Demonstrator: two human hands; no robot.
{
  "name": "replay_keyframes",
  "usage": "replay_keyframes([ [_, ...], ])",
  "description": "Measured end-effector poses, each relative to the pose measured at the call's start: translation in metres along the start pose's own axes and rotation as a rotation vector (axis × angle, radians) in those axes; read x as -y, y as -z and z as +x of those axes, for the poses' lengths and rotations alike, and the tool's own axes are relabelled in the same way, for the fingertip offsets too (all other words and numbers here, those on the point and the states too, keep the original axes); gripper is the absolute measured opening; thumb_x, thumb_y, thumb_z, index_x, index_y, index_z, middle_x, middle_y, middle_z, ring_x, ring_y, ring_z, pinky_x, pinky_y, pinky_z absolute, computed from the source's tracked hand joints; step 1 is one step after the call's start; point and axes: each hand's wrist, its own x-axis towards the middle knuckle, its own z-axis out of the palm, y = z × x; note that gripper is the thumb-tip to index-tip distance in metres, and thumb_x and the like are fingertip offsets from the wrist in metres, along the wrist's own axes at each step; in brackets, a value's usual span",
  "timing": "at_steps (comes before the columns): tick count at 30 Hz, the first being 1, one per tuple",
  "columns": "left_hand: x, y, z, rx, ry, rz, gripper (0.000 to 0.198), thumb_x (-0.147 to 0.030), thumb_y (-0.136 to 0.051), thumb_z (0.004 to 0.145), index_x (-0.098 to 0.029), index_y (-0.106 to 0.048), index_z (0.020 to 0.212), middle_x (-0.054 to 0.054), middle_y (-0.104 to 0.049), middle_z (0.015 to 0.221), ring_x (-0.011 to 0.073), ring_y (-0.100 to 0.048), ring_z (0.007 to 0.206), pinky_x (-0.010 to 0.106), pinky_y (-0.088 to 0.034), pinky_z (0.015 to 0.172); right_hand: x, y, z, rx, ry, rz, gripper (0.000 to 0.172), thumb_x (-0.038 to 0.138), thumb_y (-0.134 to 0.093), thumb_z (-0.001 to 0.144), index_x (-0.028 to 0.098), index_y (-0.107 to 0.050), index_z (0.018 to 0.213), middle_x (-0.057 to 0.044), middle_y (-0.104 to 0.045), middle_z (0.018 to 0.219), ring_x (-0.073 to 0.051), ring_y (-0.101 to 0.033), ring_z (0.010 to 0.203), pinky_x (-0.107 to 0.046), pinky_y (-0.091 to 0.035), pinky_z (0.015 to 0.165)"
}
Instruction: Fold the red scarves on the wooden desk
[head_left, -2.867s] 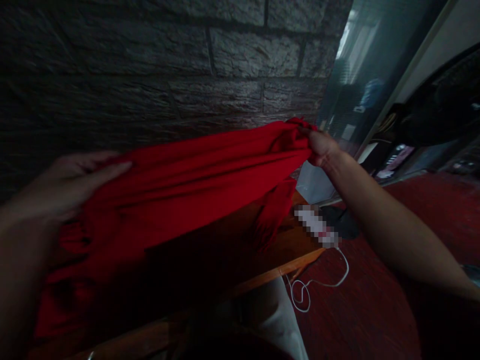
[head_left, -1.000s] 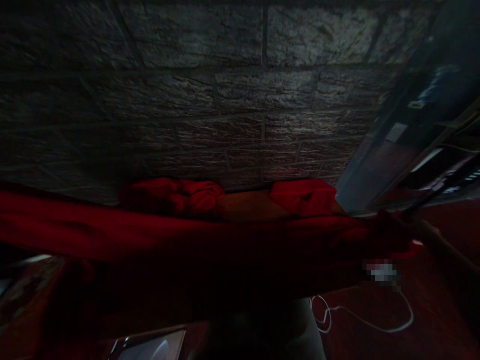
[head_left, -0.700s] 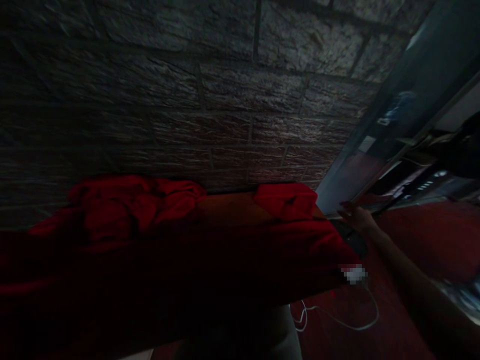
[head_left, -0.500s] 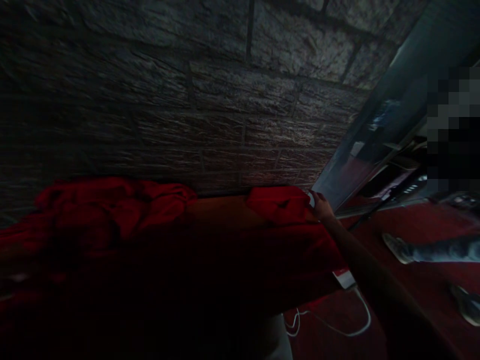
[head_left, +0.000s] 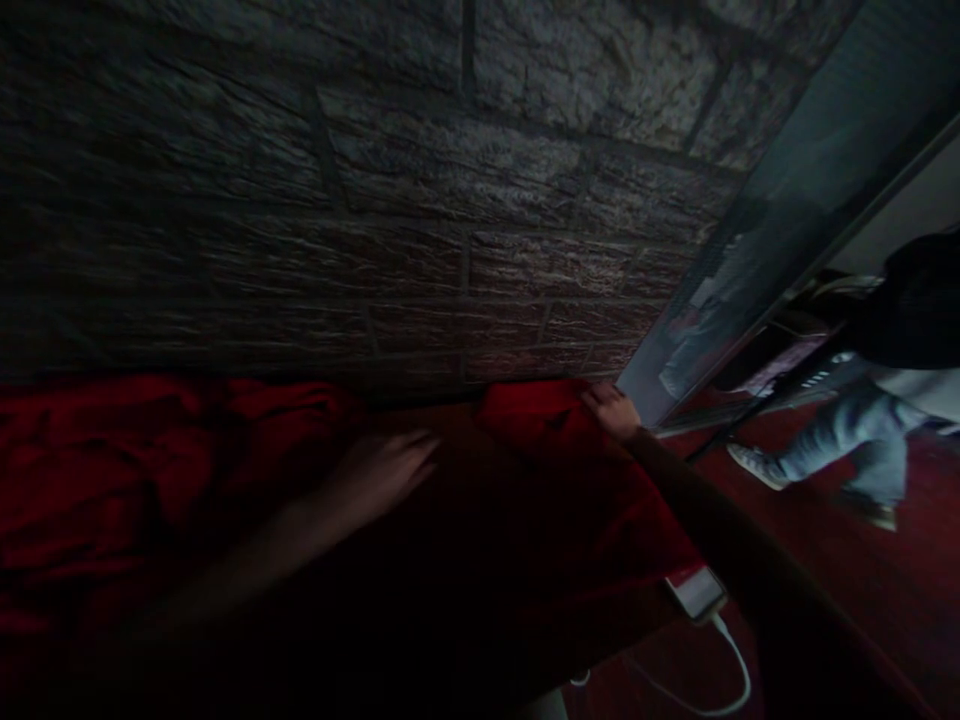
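Observation:
My right hand (head_left: 613, 410) rests on the right end of a smooth red cloth (head_left: 547, 415), its fingers spread over the edge. This cloth lies on a brown surface (head_left: 427, 425) against the wall, and its front part fades into shadow. My left hand (head_left: 390, 468), blurred by motion, is over the dark middle of the surface with its fingers stretched out and nothing visible in them. To its left lies a crumpled heap of red cloth (head_left: 97, 450).
A stone-block wall (head_left: 450, 180) rises behind the surface. At the lower right, a white device (head_left: 697, 592) with a white cable (head_left: 742, 670) sits by the surface's edge. Beyond a glass panel (head_left: 780, 200), a person in jeans (head_left: 832, 435) stands on the red floor.
My left hand has come into view from the lower left. My right hand no longer shows the white item it held and now lies on the cloth. The view has shifted, and more of the person shows.

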Motion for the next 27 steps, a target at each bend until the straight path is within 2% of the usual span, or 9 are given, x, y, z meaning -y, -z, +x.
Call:
replay_keyframes([
  [2,-0.033,-0.021,0.039,0.141,-0.176,0.104,0.037,-0.026,-0.057,0.093,-0.025,-0.062,0.13,0.008,-0.06,0.137,0.0282,-0.061,0.119,0.043,-0.049,0.102,0.003,0.001,0.004,0.044,0.047,0.005,0.037,0.016,-0.041,0.099,0.019,-0.061,0.13,-0.015,-0.062,0.118,-0.025,-0.052,0.113,-0.032,-0.042,0.09],
  [5,-0.071,-0.062,0.092,0.132,-0.234,0.228,0.045,-0.01,-0.051,0.092,-0.018,-0.057,0.135,0.014,-0.051,0.147,0.0294,-0.053,0.13,0.043,-0.048,0.104,0.006,0.001,0.005,0.074,-0.018,0.029,0.037,0.016,-0.04,0.099,0.018,-0.059,0.13,-0.015,-0.061,0.122,-0.024,-0.054,0.111,-0.03,-0.045,0.084],
  [7,-0.077,-0.086,0.11,0.163,-0.242,0.255,0.039,-0.006,-0.048,0.091,-0.015,-0.063,0.126,0.017,-0.06,0.136,0.0281,-0.06,0.122,0.041,-0.051,0.097,0.006,-0.001,0.002,0.071,-0.092,0.06,0.035,0.019,-0.039,0.1,0.018,-0.059,0.129,-0.015,-0.06,0.121,-0.024,-0.055,0.109,-0.028,-0.046,0.081],
  [10,-0.067,-0.106,0.112,0.225,-0.244,0.271,0.03,-0.004,-0.048,0.09,-0.013,-0.07,0.108,0.016,-0.07,0.112,0.0266,-0.069,0.102,0.038,-0.056,0.083,0.005,-0.006,-0.002,0.047,-0.178,0.106,0.031,0.024,-0.04,0.101,0.018,-0.062,0.122,-0.014,-0.061,0.117,-0.023,-0.056,0.108,-0.027,-0.047,0.081],
  [13,-0.056,-0.11,0.104,0.21,-0.224,0.292,0.027,-0.005,-0.049,0.09,-0.013,-0.071,0.103,0.015,-0.071,0.109,0.0264,-0.07,0.096,0.036,-0.056,0.075,0.003,-0.011,-0.003,0.028,-0.185,0.145,0.032,0.027,-0.038,0.103,0.018,-0.062,0.12,-0.013,-0.063,0.115,-0.023,-0.057,0.108,-0.027,-0.047,0.084],
  [17,-0.054,-0.109,0.101,0.193,-0.205,0.282,0.026,-0.008,-0.049,0.092,-0.014,-0.072,0.102,0.015,-0.07,0.112,0.025,-0.07,0.094,0.034,-0.056,0.073,-0.001,-0.009,-0.002,0.039,-0.113,0.199,0.03,0.026,-0.039,0.103,0.019,-0.063,0.119,-0.012,-0.065,0.113,-0.021,-0.059,0.106,-0.027,-0.046,0.089],
  [23,-0.055,-0.111,0.098,0.141,-0.236,0.257,0.03,-0.012,-0.046,0.096,-0.018,-0.073,0.106,0.011,-0.069,0.122,0.025,-0.066,0.108,0.035,-0.056,0.079,0.002,0.005,-0.001,0.042,-0.077,0.249,0.028,0.026,-0.043,0.101,0.02,-0.066,0.116,-0.01,-0.068,0.116,-0.021,-0.06,0.11,-0.028,-0.046,0.093],
  [27,-0.058,-0.1,0.096,0.2,-0.239,0.244,0.023,-0.019,-0.053,0.094,-0.017,-0.075,0.1,0.012,-0.069,0.121,0.0267,-0.064,0.111,0.036,-0.055,0.084,-0.002,0.005,0.0,0.047,-0.097,0.437,0.027,0.022,-0.051,0.095,0.022,-0.07,0.114,-0.008,-0.069,0.118,-0.021,-0.063,0.109,-0.029,-0.046,0.096],
])
